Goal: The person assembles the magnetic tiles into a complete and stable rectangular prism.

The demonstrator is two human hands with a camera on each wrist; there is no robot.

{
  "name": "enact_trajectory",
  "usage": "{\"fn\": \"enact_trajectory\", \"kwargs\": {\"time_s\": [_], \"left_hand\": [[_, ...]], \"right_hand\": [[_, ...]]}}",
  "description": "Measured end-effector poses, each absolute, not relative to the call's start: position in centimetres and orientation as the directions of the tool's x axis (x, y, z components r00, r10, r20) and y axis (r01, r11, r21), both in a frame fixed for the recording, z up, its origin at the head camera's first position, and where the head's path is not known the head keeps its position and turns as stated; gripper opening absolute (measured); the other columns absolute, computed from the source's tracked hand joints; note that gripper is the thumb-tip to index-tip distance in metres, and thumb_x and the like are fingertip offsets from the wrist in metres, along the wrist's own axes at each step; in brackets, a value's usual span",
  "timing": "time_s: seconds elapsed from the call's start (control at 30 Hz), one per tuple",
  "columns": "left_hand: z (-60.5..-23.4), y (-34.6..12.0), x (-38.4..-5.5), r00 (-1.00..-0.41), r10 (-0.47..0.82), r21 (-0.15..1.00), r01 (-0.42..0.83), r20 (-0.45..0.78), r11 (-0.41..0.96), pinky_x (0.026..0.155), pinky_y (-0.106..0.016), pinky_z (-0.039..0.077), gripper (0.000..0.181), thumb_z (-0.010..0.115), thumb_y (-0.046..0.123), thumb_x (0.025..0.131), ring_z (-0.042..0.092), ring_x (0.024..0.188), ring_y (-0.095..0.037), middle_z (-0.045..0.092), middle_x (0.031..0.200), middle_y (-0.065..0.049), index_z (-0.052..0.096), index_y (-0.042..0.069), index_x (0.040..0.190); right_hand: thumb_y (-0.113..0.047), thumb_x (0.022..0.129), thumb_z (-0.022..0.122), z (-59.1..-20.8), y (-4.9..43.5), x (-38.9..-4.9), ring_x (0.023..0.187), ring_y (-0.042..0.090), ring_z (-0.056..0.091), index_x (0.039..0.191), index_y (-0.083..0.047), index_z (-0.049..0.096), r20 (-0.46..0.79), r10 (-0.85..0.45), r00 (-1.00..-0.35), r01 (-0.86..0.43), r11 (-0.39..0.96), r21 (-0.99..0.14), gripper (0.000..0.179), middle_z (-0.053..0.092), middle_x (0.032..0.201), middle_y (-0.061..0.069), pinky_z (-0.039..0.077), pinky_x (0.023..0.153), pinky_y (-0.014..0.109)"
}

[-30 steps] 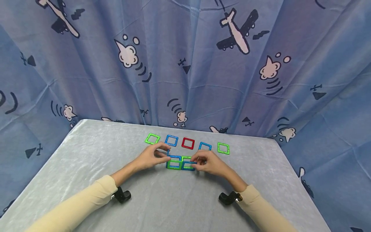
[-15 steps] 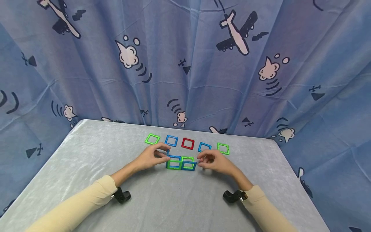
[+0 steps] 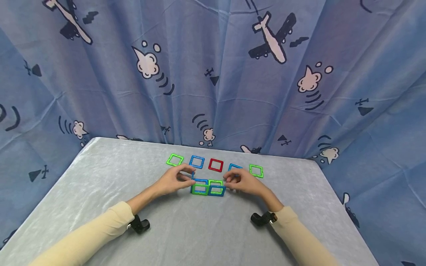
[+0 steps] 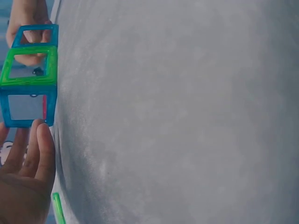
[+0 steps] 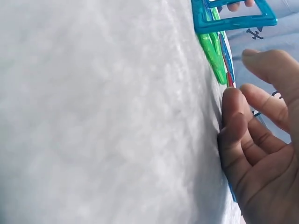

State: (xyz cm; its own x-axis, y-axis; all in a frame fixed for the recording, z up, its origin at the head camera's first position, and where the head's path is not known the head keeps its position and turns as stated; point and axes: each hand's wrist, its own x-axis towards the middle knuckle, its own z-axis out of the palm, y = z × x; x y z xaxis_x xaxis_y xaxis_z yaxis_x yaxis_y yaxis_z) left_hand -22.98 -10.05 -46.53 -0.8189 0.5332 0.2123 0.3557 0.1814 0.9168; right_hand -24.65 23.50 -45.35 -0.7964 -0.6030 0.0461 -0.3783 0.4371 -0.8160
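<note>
A small structure of magnetic tiles, all square open frames, stands on the table. Its front shows a green tile (image 3: 200, 194) on the left and a blue tile (image 3: 216, 195) on the right, with another blue tile and a green tile (image 3: 215, 181) behind them. At its left end a blue tile (image 3: 193, 175) stands upright between the thumb and forefinger of my left hand (image 3: 171, 180), which pinches it. Beside the right end hovers my right hand (image 3: 244, 181), its fingers loosely bent and holding nothing. In the right wrist view a gap separates its fingers from the nearest blue tile (image 5: 236, 23).
Behind the structure lies a row of loose tiles: green (image 3: 169, 159), blue (image 3: 197, 156), red (image 3: 216, 160), blue (image 3: 235, 165) and green (image 3: 256, 166). The right hand partly covers the second blue one. A patterned curtain (image 3: 213, 103) hangs behind the grey table (image 3: 199, 229).
My right hand let go of the structure's right end, drew away to the right, then came back slightly leftward. The left hand has stayed at the left end.
</note>
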Motion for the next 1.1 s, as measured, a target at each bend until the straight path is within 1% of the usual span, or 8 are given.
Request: {"fn": "enact_trajectory", "kwargs": {"time_s": [0.17, 0.23, 0.4, 0.6, 0.83, 0.97, 1.1], "left_hand": [[-46.5, -10.0, -23.0, -0.821, 0.532, 0.921, 0.348, 0.208, 0.177, 0.089, -0.044, 0.055, 0.045, 0.074, 0.010, 0.095, 0.069, 0.103, -0.030, 0.061, 0.128, -0.025, 0.057, -0.006, 0.134], [-46.5, -10.0, -23.0, -0.822, 0.530, 0.922, 0.346, 0.208, 0.176, 0.090, -0.043, 0.054, 0.046, 0.075, 0.011, 0.095, 0.069, 0.104, -0.030, 0.061, 0.129, -0.025, 0.057, -0.006, 0.134], [-46.3, -9.9, -22.8, -0.824, 0.530, 0.925, 0.338, 0.202, 0.173, 0.090, -0.043, 0.054, 0.046, 0.075, 0.011, 0.095, 0.069, 0.106, -0.031, 0.060, 0.130, -0.025, 0.057, -0.006, 0.134], [-46.3, -9.9, -22.9, -0.824, 0.531, 0.921, 0.341, 0.197, 0.187, 0.087, -0.039, 0.055, 0.044, 0.073, 0.011, 0.096, 0.069, 0.106, -0.030, 0.061, 0.130, -0.024, 0.058, -0.006, 0.133], [-46.2, -9.9, -22.9, -0.831, 0.524, 0.924, 0.330, 0.187, 0.194, 0.081, -0.034, 0.057, 0.042, 0.071, 0.010, 0.097, 0.068, 0.106, -0.031, 0.062, 0.130, -0.022, 0.058, -0.007, 0.133], [-46.2, -9.9, -22.8, -0.835, 0.520, 0.932, 0.313, 0.179, 0.182, 0.075, -0.037, 0.059, 0.041, 0.070, 0.010, 0.098, 0.068, 0.106, -0.032, 0.062, 0.130, -0.023, 0.058, -0.007, 0.132], [-46.2, -10.0, -22.8, -0.835, 0.522, 0.934, 0.308, 0.175, 0.179, 0.073, -0.041, 0.059, 0.040, 0.070, 0.011, 0.098, 0.068, 0.106, -0.032, 0.062, 0.129, -0.022, 0.058, -0.006, 0.132]], "right_hand": [[0.000, 0.090, 0.075, -45.1, 22.8, -25.1, 0.078, 0.022, 0.062, 0.114, 0.006, 0.069, 0.051, -0.630, -0.775, -0.414, 0.446, -0.793, 0.025, 0.066, 0.094, 0.010, 0.050, 0.064, 0.025], [-0.002, 0.090, 0.076, -45.4, 22.7, -25.5, 0.076, 0.019, 0.061, 0.113, 0.004, 0.070, 0.051, -0.646, -0.762, -0.431, 0.446, -0.785, 0.024, 0.067, 0.093, 0.008, 0.050, 0.063, 0.025], [-0.002, 0.091, 0.075, -45.2, 22.1, -25.9, 0.076, 0.018, 0.060, 0.108, 0.003, 0.071, 0.029, -0.672, -0.740, -0.449, 0.461, -0.766, 0.018, 0.067, 0.091, 0.008, 0.049, 0.062, 0.024], [-0.006, 0.092, 0.076, -44.9, 22.0, -25.8, 0.073, 0.013, 0.057, 0.099, -0.001, 0.072, 0.008, -0.689, -0.724, -0.477, 0.493, -0.728, 0.010, 0.064, 0.086, 0.001, 0.049, 0.062, 0.025], [-0.003, 0.091, 0.075, -44.9, 22.2, -25.0, 0.071, 0.011, 0.055, 0.099, -0.001, 0.071, 0.006, -0.697, -0.717, -0.503, 0.511, -0.698, 0.008, 0.063, 0.082, -0.002, 0.048, 0.062, 0.025], [-0.003, 0.091, 0.075, -44.8, 22.1, -24.4, 0.071, 0.011, 0.055, 0.099, -0.002, 0.072, -0.015, -0.689, -0.724, -0.485, 0.525, -0.699, 0.009, 0.062, 0.082, -0.003, 0.047, 0.062, 0.024], [-0.005, 0.091, 0.076, -44.7, 22.1, -23.8, 0.072, 0.011, 0.055, 0.100, -0.003, 0.071, -0.026, -0.681, -0.732, -0.469, 0.531, -0.705, 0.010, 0.062, 0.082, -0.003, 0.047, 0.061, 0.024]]}}
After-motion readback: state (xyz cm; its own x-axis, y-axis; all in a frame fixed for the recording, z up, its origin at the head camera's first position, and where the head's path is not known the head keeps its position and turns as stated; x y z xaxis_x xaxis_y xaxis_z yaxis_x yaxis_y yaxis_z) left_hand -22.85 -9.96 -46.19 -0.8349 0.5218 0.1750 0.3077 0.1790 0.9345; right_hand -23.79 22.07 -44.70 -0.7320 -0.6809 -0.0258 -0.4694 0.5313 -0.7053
